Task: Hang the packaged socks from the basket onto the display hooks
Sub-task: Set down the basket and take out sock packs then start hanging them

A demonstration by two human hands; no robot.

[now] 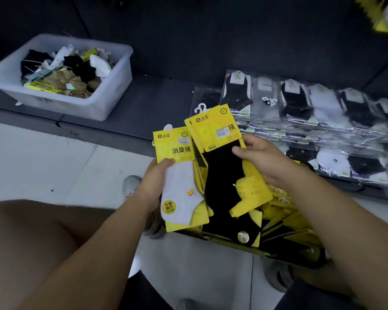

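— What was being held, and how?

— A white sock pack (179, 175) was pinched in the left hand (154, 182), thumb laid on the yellow card and fingers hidden behind it. A black sock pack (222, 175) was pinched the same way in the right hand (263, 161), at its right edge. More yellow cards were seen stacked just behind the black one; how many could not be told.

— And where were the rest of the packs?

— Directly below the hands, in the near right, more yellow-carded packs were piled in what was taken to be the basket (213, 240), set on the pale floor (43, 157).

— Which step was judged to be in hand?

— Picking and sorting: packs had been lifted clear of the basket, but nothing had been brought to a hook yet. No display hooks could be made out; only blurred yellow packs (381, 16) were glimpsed at the far right, perhaps already hung.

— What was called for next?

— One pack would need to be raised, its white hanger tab (201, 108) turned upward and threaded over a hook.

— Anything else around?

— A translucent bin (112, 101) of loose socks was set on the dark ledge (155, 104) at the far left, and rows of clear-wrapped socks (300, 104) were laid along it at the right.
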